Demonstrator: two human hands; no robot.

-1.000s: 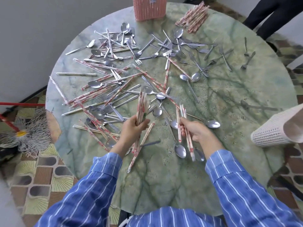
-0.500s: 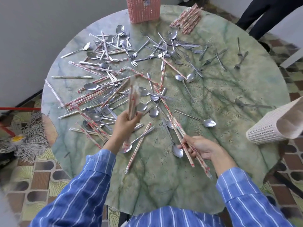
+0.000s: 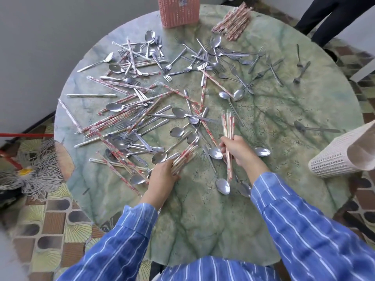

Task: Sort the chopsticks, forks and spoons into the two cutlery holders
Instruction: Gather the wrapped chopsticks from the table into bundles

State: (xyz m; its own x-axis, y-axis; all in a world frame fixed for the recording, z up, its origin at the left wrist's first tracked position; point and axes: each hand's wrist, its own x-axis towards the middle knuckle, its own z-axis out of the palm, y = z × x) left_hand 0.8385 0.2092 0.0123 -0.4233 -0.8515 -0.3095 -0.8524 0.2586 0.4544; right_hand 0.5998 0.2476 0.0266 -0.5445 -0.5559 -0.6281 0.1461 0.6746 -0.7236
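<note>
The left hand (image 3: 162, 176) grips a slanted bundle of red-printed wrapped chopsticks (image 3: 185, 156). Apart from it, the right hand (image 3: 238, 149) clutches a second bundle (image 3: 228, 126). Steel spoons (image 3: 179, 112) and forks (image 3: 167, 77) lie scattered beyond both hands. A white holder (image 3: 332, 159) lies on its side to the right, and a pink holder (image 3: 179, 15) stands farthest.

The marble table (image 3: 284, 142) is green, dark-veined; pink cutlery holder (image 3: 178, 14) at twelve o'clock, white cutlery holder (image 3: 332, 161) at three; blue, white-striped sleeves (image 3: 304, 230); red-printed chopsticks (image 3: 228, 126); silver spoons (image 3: 222, 185).

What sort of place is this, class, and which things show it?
Probably a small eatery's dining area: a round stone table strewn with many wrapped chopsticks, spoons and forks, and a mop on the tiled floor.
</note>
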